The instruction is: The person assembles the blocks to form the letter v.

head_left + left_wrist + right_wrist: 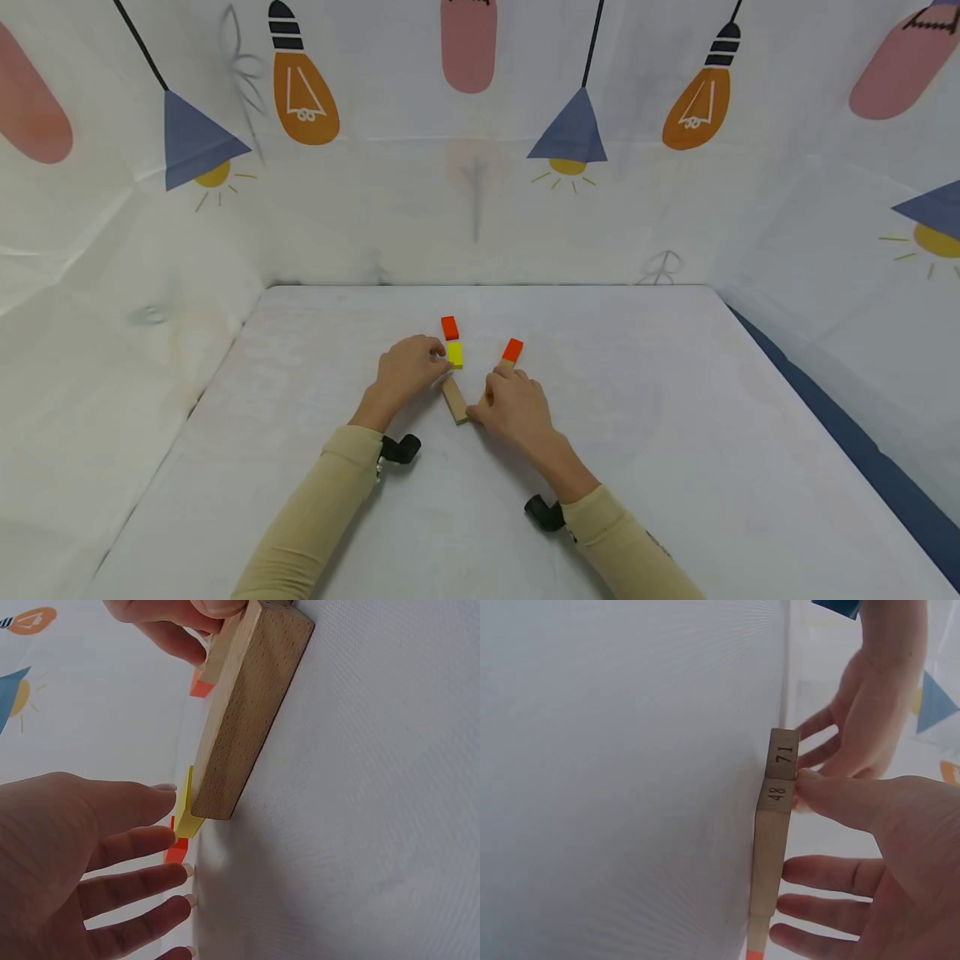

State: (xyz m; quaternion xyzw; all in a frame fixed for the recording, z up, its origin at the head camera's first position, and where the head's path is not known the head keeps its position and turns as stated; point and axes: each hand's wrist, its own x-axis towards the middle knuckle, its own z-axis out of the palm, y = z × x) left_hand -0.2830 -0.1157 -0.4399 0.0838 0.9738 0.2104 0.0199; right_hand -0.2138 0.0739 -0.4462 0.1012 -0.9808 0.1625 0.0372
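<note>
Our left hand [408,365], grip loosely parted and empty, is just beside the yellow block [455,356], a red block [450,327] beyond; we'd best nudge gently, leaving the left wooden block [453,401] undisturbed. Its near end meets the right wooden block [770,855], where our right hand [519,406] rests straight fingers without clasping, partly blocking our view; the second red block [513,350] lies beyond.

1. White sheeting [360,212] hangs round the back and both sides, kinda creased on the left.
2. Print's pretty fun: blue pendant lamps [568,129] with yellow glows, orange light bulbs [306,96], rounded pink shapes [468,50].
3. Few faint grey plant-like outlines [660,265] too.
4. Table's [660,417] plain white, back edge right near the sheet.
5. Dark blue strip [825,408] along the right side.
6. Lighting's soft, slightly grey.
</note>
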